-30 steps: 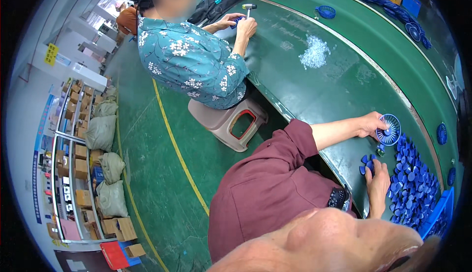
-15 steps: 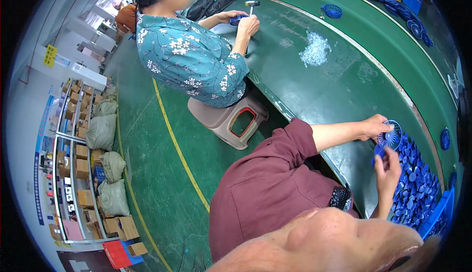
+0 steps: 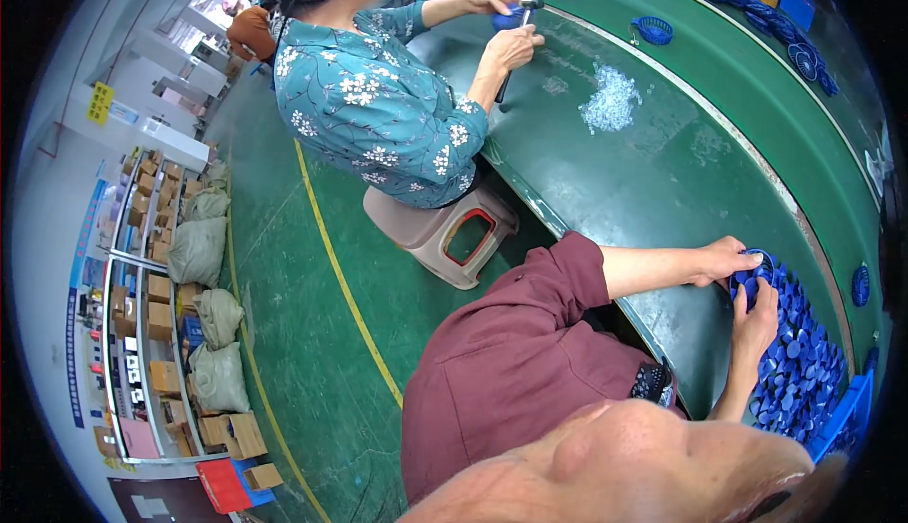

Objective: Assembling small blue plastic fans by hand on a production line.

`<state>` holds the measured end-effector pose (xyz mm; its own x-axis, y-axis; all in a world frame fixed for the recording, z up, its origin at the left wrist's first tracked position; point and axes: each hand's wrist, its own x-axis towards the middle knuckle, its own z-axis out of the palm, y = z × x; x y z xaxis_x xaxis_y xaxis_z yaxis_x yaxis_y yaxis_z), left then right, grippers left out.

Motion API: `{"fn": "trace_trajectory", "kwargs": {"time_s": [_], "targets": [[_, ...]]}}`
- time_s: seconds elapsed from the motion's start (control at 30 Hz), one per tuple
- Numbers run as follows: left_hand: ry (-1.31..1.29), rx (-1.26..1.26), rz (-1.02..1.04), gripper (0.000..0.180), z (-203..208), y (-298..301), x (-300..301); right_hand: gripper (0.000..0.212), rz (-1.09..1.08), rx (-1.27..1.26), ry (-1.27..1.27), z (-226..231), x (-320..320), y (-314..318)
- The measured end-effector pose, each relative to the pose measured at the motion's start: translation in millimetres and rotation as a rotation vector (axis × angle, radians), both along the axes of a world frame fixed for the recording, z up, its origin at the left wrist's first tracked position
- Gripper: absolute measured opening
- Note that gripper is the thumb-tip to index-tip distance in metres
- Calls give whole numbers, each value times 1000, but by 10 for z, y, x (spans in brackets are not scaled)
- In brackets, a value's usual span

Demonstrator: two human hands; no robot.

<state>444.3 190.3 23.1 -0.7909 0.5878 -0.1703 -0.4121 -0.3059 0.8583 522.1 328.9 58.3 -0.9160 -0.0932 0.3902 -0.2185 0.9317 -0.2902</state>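
Observation:
A round, slotted blue plastic basket [image 3: 766, 263] is gripped at its rim by my left hand [image 3: 728, 260], the thumb lying over the edge. My right hand [image 3: 757, 320] is closed against the near side of the basket. Between its fingers shows a small blue plastic piece [image 3: 749, 290], touching or very near the basket and mostly hidden. Right beside both hands, a heap of small blue plastic pieces [image 3: 799, 362] spreads over the green tabletop [image 3: 653, 211].
To the left, a co-worker in a floral shirt [image 3: 378, 112] holds a hammer [image 3: 532, 3] and a blue basket [image 3: 506, 20]. Small clear pieces [image 3: 610, 99] lie in a pile. More baskets [image 3: 653, 30] rest along the green strip beyond. A blue bin [image 3: 842, 409] stands near the heap.
My right hand has brought the small blue piece up against the basket. The basket has tilted and shifted slightly nearer. The co-worker's hands have moved away from their body.

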Motion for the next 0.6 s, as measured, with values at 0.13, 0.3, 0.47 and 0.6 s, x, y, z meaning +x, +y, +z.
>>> {"fn": "trace_trajectory", "kwargs": {"time_s": [0.13,0.3,0.47,0.6], "targets": [[-79,47,-1,32,29,19,45,31,-37,-43,3,-10,39,9],[-25,70,-42,28,31,69,165,29,-46,11,83,-92,-39,55],[177,-61,196,17,59,38,119,33,-67,-122,-116,72,-35,-76],[306,-132,238,21,143,-11,76,40,30,-65,353,46,-116,117]]}}
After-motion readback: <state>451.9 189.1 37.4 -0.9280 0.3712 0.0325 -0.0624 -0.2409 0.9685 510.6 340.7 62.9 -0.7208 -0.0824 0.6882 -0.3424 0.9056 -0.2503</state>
